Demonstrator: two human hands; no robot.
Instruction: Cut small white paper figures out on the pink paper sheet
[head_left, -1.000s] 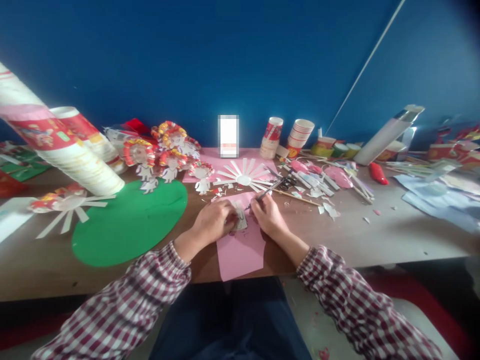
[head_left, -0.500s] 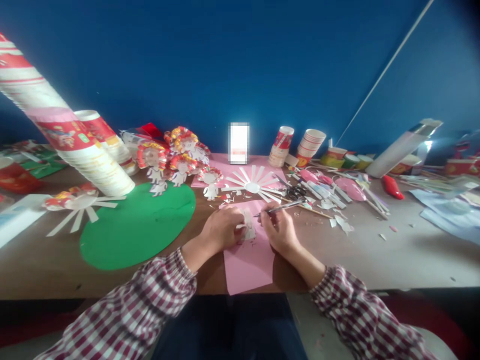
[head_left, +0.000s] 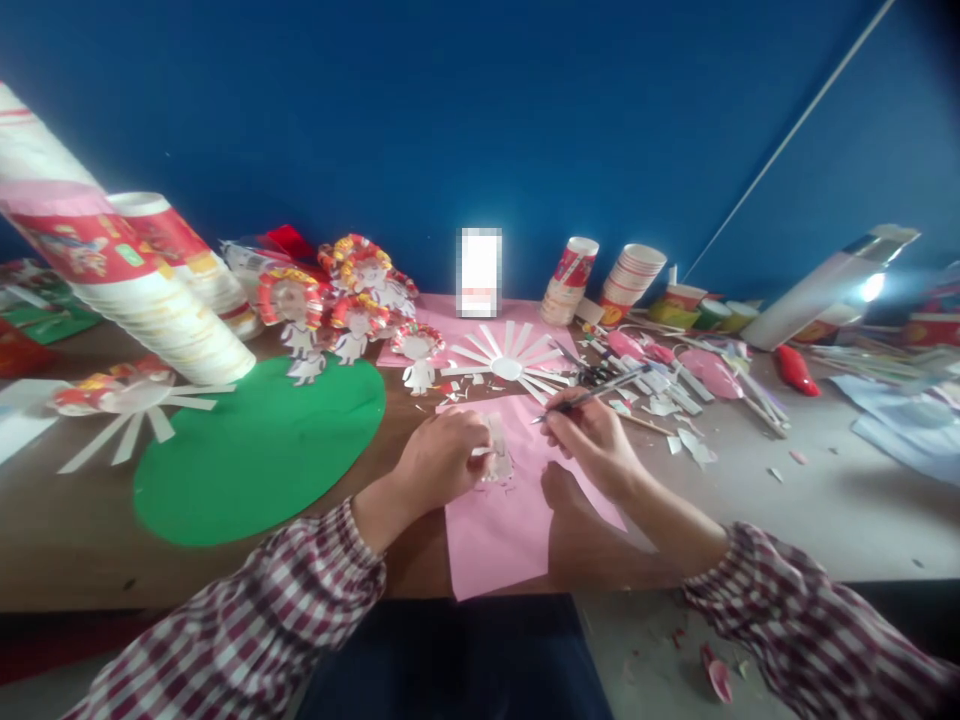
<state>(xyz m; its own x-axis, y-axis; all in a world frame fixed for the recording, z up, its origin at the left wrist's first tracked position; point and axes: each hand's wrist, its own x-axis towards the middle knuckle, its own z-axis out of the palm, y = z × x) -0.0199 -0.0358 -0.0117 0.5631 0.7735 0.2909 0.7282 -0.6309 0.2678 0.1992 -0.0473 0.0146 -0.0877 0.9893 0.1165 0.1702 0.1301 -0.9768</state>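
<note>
My right hand (head_left: pixel 589 435) grips a slim dark pen (head_left: pixel 581 398), its tip over the pink paper sheet (head_left: pixel 502 550) lying in front of me. Curled fingers of my left hand (head_left: pixel 446 455) hold a small pale paper cutout (head_left: pixel 501 458) down on that sheet; the fingers hide part of it. Short dark marks show on the pink paper just below the cutout. Behind the sheet, a paper cup cut into white strips (head_left: pixel 507 368) lies spread like a sun. Several finished paper figures (head_left: pixel 352 330) with red and yellow curled rims stand to the left.
A green paper oval (head_left: pixel 255 470) lies left of my left hand. Tall leaning paper-cup stacks (head_left: pixel 180 325) stand behind it. Scissors (head_left: pixel 592 372), markers (head_left: pixel 667 382) and scraps (head_left: pixel 697 447) clutter the right side. A blurred bright screen (head_left: pixel 480 270) stands at the back.
My right hand and the pen have moved right, away from the cutout, uncovering more pink paper. My left hand stays on the cutout. The view has shifted slightly.
</note>
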